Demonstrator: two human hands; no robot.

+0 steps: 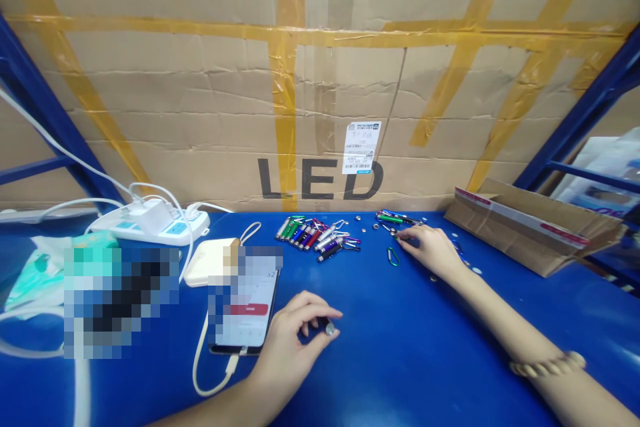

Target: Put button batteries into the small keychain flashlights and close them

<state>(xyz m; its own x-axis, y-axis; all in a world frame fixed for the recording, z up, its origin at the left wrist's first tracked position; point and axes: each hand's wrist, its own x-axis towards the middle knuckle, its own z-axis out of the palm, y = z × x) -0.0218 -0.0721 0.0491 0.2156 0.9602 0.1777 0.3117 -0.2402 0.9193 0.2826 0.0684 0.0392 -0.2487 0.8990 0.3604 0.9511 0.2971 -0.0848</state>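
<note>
My left hand [293,333] is low over the blue table [380,360], just right of a phone [253,310]. Its thumb and fingers close around a small round silver piece [329,328]; a darker part is partly hidden behind the fingers. Farther back on the right, my right hand [427,248] reaches down with fingertips pinched at the tabletop, and what they grip is too small to make out. A green carabiner clip [393,257] lies just left of it. Colourful pen-like mini flashlights [303,233] with clips are grouped between the hands, toward the back.
An open cardboard box [520,227] stands at the right. Small round metal parts [375,227] are scattered near the right hand. On the left are a white power strip [175,230], a cream power bank [200,267] and cables. A large taped carton [225,113] walls the back.
</note>
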